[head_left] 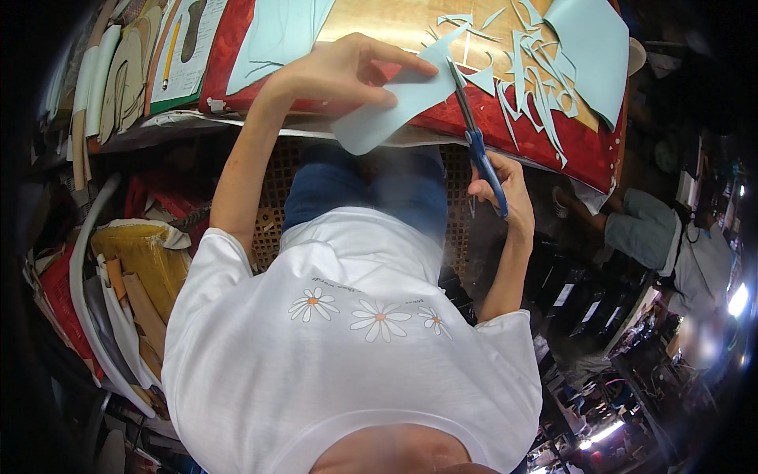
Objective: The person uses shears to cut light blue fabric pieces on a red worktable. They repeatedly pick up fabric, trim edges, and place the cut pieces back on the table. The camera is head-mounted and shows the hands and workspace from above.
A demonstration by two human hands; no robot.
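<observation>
A red cloth [553, 134] covered the tabletop [379, 24], strewn with pale blue offcuts [537, 79] beside a large pale blue sheet [588, 47]. A yellow pencil [171, 51] lay on a printed paper [193, 75] at the left, near stacked beige sole-shaped pieces [126, 75].

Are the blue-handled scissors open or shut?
Nearly shut: the blue-handled scissors, in the right hand, show blades together, biting the pale blue sheet.

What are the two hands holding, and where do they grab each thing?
The left hand pinches the light blue sheet piece at its upper edge. The right hand holds the blue scissors by the handles.
</observation>
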